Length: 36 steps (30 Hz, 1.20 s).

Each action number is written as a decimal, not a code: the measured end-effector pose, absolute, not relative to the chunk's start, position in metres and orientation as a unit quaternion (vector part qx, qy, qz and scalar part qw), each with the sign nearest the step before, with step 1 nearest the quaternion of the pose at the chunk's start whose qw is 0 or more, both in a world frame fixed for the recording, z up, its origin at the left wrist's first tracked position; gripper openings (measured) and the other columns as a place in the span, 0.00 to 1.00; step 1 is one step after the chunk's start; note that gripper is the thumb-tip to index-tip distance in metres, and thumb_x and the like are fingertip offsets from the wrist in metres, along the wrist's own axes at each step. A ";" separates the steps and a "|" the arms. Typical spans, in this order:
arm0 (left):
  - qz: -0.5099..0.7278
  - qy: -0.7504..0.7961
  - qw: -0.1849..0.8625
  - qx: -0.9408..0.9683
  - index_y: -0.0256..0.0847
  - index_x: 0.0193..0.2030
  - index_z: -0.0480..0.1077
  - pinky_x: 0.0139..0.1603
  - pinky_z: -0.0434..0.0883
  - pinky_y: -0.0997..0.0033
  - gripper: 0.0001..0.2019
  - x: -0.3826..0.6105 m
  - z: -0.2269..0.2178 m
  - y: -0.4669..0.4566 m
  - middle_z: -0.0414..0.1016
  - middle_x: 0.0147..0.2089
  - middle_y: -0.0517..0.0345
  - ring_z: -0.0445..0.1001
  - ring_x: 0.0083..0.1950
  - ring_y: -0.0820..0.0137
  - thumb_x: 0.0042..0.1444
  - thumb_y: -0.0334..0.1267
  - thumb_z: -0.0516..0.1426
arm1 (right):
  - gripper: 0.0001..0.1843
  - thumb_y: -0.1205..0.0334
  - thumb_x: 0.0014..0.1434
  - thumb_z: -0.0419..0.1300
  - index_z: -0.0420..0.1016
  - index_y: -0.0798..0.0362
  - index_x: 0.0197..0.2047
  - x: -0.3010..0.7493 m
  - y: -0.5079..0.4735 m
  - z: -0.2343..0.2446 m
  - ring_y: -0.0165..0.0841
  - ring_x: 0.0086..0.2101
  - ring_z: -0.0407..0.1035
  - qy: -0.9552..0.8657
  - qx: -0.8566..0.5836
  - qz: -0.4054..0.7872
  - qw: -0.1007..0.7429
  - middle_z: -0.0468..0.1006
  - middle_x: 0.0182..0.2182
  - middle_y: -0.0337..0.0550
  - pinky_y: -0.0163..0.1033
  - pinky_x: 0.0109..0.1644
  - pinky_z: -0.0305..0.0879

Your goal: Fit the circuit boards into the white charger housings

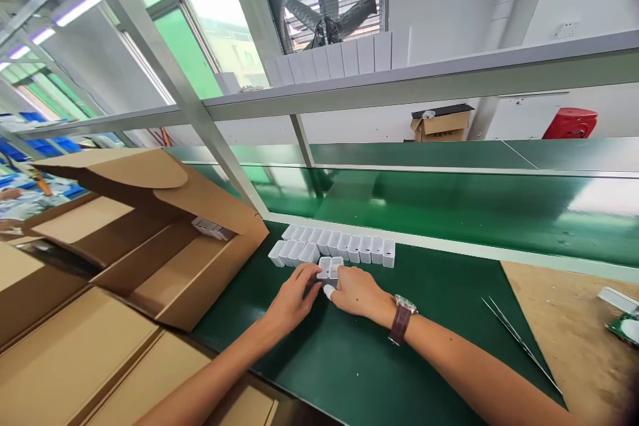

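On the green work surface stand two rows of small white plastic boxes (349, 245). At the near side of these rows, two white boxes (330, 266) sit side by side between my hands. My left hand (295, 294) has its thumb and fingers closed on the left side of this pair. My right hand (355, 289), with a white cover on one fingertip and a watch (402, 319) on the wrist, closes on the right side. The fingers partly hide the boxes, and I cannot tell whether they are lifted off the surface.
An open cardboard box (200, 259) with a few white pieces inside stands at the left. Tweezers (522, 338) lie on the right beside a brown board (579, 333). A metal frame post (200, 113) and shelf (424, 83) rise behind the work surface.
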<state>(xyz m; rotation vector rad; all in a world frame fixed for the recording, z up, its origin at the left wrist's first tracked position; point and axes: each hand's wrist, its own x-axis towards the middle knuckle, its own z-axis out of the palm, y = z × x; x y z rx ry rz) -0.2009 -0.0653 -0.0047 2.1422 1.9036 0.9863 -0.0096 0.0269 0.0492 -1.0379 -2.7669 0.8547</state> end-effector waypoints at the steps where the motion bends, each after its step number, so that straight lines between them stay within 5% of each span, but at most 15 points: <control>1: 0.319 0.630 0.022 0.708 0.45 0.54 0.68 0.46 0.81 0.63 0.10 -0.207 -0.007 -0.065 0.75 0.53 0.51 0.81 0.44 0.66 0.69 0.37 0.52 | 0.08 0.60 0.64 0.58 0.75 0.54 0.41 -0.011 0.027 0.048 0.39 0.34 0.74 -0.902 -0.335 0.271 0.037 0.81 0.34 0.46 0.38 0.31 0.49; 7: 0.245 0.623 -0.141 0.729 0.44 0.53 0.70 0.40 0.78 0.68 0.09 -0.223 -0.010 -0.062 0.77 0.45 0.53 0.80 0.44 0.64 0.70 0.41 0.54 | 0.06 0.66 0.66 0.54 0.72 0.53 0.44 0.003 0.032 0.029 0.36 0.33 0.71 -0.896 -0.354 0.249 0.096 0.78 0.38 0.45 0.39 0.34 0.52; 10: 0.231 0.619 -0.150 0.736 0.43 0.52 0.70 0.36 0.76 0.71 0.08 -0.222 -0.011 -0.059 0.78 0.42 0.55 0.80 0.38 0.68 0.71 0.39 0.52 | 0.09 0.68 0.64 0.55 0.71 0.53 0.48 0.002 0.033 0.012 0.36 0.36 0.72 -0.887 -0.333 0.284 0.150 0.77 0.42 0.46 0.40 0.39 0.62; 13: 0.231 0.634 -0.162 0.720 0.43 0.55 0.69 0.39 0.77 0.71 0.10 -0.219 -0.012 -0.058 0.79 0.48 0.52 0.81 0.43 0.67 0.71 0.36 0.51 | 0.15 0.68 0.63 0.56 0.69 0.53 0.53 -0.005 0.032 -0.005 0.40 0.44 0.73 -0.873 -0.291 0.340 0.193 0.76 0.47 0.49 0.44 0.47 0.69; 18: 0.226 0.673 -0.119 0.694 0.45 0.53 0.70 0.32 0.76 0.72 0.10 -0.215 -0.012 -0.060 0.77 0.46 0.54 0.80 0.41 0.66 0.69 0.35 0.51 | 0.26 0.64 0.65 0.56 0.64 0.50 0.66 -0.008 0.029 -0.023 0.41 0.51 0.74 -0.842 -0.265 0.414 0.220 0.75 0.54 0.50 0.49 0.56 0.73; 25: 0.235 0.671 -0.082 0.699 0.45 0.58 0.68 0.40 0.80 0.68 0.13 -0.210 -0.011 -0.059 0.78 0.53 0.52 0.82 0.45 0.64 0.69 0.36 0.53 | 0.37 0.63 0.64 0.59 0.55 0.51 0.74 0.006 0.033 -0.036 0.44 0.57 0.72 -0.833 -0.249 0.460 0.179 0.70 0.64 0.55 0.56 0.66 0.68; 31: 0.211 0.630 -0.039 0.746 0.48 0.65 0.65 0.44 0.80 0.69 0.18 -0.207 -0.007 -0.063 0.76 0.53 0.52 0.81 0.47 0.66 0.70 0.37 0.51 | 0.46 0.66 0.63 0.58 0.42 0.56 0.79 0.007 0.037 -0.030 0.49 0.72 0.50 -0.886 -0.163 0.405 0.155 0.52 0.75 0.56 0.59 0.76 0.51; 36: 0.202 0.631 -0.065 0.746 0.49 0.70 0.61 0.48 0.80 0.68 0.21 -0.209 -0.011 -0.063 0.74 0.58 0.49 0.80 0.52 0.64 0.71 0.38 0.52 | 0.46 0.65 0.62 0.59 0.44 0.56 0.78 0.004 0.035 -0.032 0.51 0.73 0.50 -0.883 -0.181 0.401 0.162 0.52 0.75 0.58 0.61 0.77 0.47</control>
